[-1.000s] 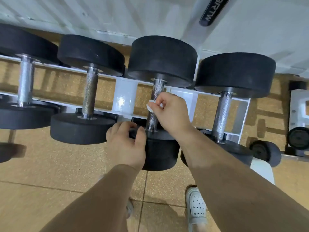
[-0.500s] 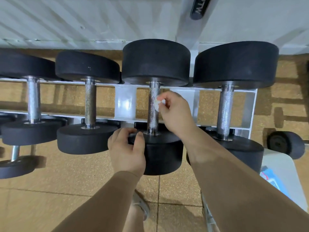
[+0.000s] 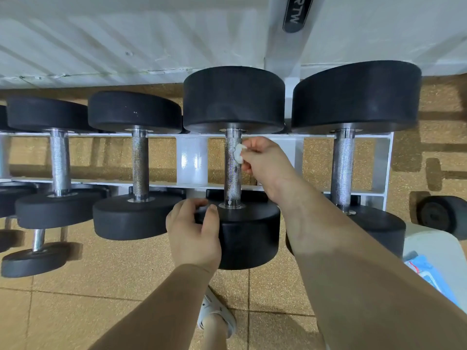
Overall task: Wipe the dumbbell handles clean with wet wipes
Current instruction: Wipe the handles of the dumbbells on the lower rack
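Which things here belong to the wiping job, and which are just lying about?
In the job: wet wipe, pinched in the right hand; handle it touches; front weight, gripped by the left hand; other handles on the rack.
Lying about: small dumbbell, far right; blue packet, bottom right; white shoe.

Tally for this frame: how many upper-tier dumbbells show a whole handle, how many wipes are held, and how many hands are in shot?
Dumbbells: 4
Wipe: 1
Hands, left hand and right hand: 2
Total: 7
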The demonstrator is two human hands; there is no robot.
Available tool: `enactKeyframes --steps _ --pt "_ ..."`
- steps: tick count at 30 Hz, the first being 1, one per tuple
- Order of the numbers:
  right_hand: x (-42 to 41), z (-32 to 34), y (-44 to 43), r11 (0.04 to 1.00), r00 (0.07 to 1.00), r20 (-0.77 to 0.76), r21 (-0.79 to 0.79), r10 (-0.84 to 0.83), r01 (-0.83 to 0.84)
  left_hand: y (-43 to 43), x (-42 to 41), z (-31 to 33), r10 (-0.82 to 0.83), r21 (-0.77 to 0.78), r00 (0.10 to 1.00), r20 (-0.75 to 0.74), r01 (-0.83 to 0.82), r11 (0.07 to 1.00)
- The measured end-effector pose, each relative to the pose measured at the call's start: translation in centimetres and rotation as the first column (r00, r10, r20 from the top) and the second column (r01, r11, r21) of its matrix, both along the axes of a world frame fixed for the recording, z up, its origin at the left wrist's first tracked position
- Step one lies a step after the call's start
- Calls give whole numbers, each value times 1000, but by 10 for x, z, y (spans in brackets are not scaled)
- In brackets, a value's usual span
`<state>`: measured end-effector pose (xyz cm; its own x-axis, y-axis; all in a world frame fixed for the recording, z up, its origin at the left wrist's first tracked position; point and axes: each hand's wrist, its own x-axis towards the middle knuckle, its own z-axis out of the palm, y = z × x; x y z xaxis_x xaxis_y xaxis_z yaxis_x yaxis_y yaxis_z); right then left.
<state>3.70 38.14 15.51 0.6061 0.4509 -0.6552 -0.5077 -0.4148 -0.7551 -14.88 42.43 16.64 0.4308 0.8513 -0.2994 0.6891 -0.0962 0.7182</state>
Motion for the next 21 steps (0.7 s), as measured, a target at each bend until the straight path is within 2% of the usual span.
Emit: enactKeyframes --steps 3,5,7,9,12,15,17,19,21 --pt "-7 -3 0 999 999 38 -26 36 -35 0 -1 -1 5 -8 1000 7 -5 1000" --pt "-20 -5 -17 974 974 51 -67 219 -215 0 -1 0 4 -6 1000 9 -4 1000" --pt "-26 -5 -30 881 887 56 -154 459 -447 0 0 0 5 -10 1000 -6 -5 1000" --pt "-23 -5 -31 834 843 73 -212 533 -510 0 0 1 -1 -9 1000 -8 1 1000" --pt "-13 -6 -28 890 893 80 -161 442 -427 0 0 0 -1 -11 1000 -10 0 1000" --pt "-6 -6 -18 991 991 20 -8 132 -131 -1 0 0 -3 -18 1000 -17 3 1000" --pt "-7 -2 -8 1000 999 40 -11 -2 2 -1 0 1 -3 -13 1000 -16 3 1000" --pt "-15 -1 -5 998 993 106 -48 44 -39 -1 0 1 1 -6 1000 -10 -1 1000" --pt "-27 -2 -14 982 971 159 -82 180 -168 -1 0 0 3 6 1000 -1 -3 1000"
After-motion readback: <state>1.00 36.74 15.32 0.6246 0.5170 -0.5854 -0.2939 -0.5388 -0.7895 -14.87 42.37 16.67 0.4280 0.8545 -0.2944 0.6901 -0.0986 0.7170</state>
